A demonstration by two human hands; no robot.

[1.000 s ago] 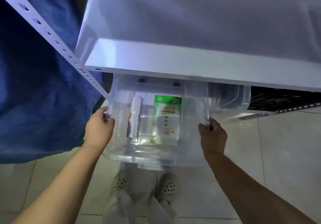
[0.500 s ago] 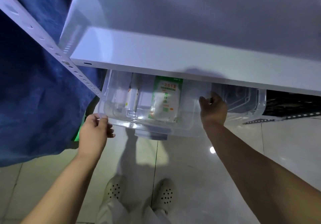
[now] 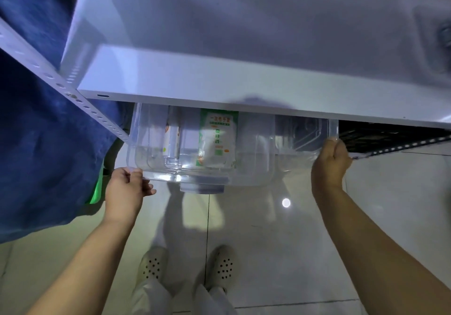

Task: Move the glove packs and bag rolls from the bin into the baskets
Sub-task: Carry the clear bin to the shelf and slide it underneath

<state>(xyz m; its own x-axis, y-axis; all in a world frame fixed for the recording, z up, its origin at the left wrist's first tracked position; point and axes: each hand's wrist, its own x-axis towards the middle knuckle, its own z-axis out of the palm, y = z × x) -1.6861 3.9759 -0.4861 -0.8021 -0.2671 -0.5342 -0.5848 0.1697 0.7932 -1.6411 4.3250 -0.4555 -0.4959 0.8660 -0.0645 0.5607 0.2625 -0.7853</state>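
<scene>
A clear plastic bin (image 3: pixel 253 168) sits on the low shelf under a white shelf board, its front part sticking out. Inside lie a green and white glove pack (image 3: pixel 217 138) and, to its left, a bag roll (image 3: pixel 172 141). My left hand (image 3: pixel 127 189) touches the bin's front left corner rim with curled fingers. My right hand (image 3: pixel 330 160) grips the bin's right rim. The back of the bin is hidden under the board.
The white shelf board (image 3: pixel 244 92) overhangs the bin. A perforated white upright (image 3: pixel 80 102) runs diagonally at left, with blue cloth (image 3: pixel 44 131) behind it. A dark basket (image 3: pixel 380 136) sits right of the bin. My shoes (image 3: pixel 185 263) stand on the tiled floor.
The bin has slid back under the shelf board. My right hand moved rightward along the bin to its right rim; my left hand stays at the front left corner.
</scene>
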